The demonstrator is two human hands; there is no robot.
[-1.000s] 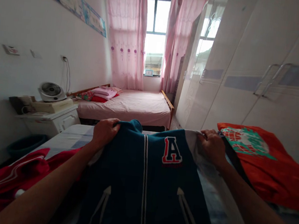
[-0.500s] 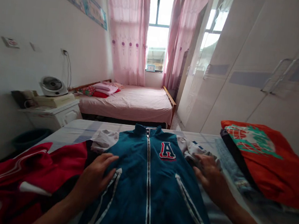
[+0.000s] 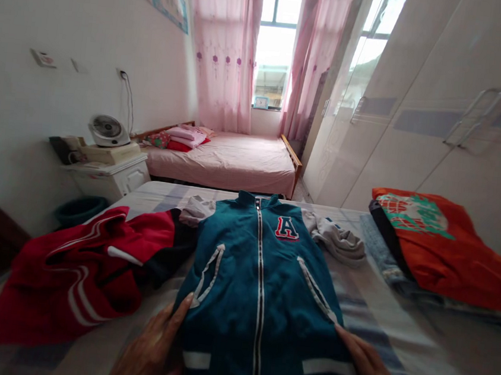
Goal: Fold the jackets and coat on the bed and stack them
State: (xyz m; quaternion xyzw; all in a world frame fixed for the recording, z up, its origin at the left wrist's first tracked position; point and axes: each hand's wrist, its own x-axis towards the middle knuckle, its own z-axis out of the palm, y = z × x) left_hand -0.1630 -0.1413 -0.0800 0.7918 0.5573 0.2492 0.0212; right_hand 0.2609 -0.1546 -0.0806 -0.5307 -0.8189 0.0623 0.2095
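A teal zip-up jacket (image 3: 238, 305) with a letter A on its chest lies front up, its zip closed. Its grey sleeves (image 3: 338, 241) are bunched at the shoulders. My left hand (image 3: 151, 344) touches the jacket's lower left edge below the pocket, index finger stretched along it. On the opposite edge, my right hand (image 3: 376, 374) rests with fingers extended against the fabric near the hem's white stripe. The lower parts of both hands run out of view at the bottom.
A crumpled red jacket (image 3: 75, 276) lies to the left on the striped sheet (image 3: 380, 311). On the right is a stack with an orange shirt (image 3: 461, 263) above jeans (image 3: 376, 248). Beyond are a pink bed (image 3: 244, 163), a nightstand (image 3: 126, 174) and a white wardrobe (image 3: 425, 62).
Both hands have slid from beside the jacket's upper part down to its lower side edges. The view has tilted down and shifted left, so more of the hem shows.
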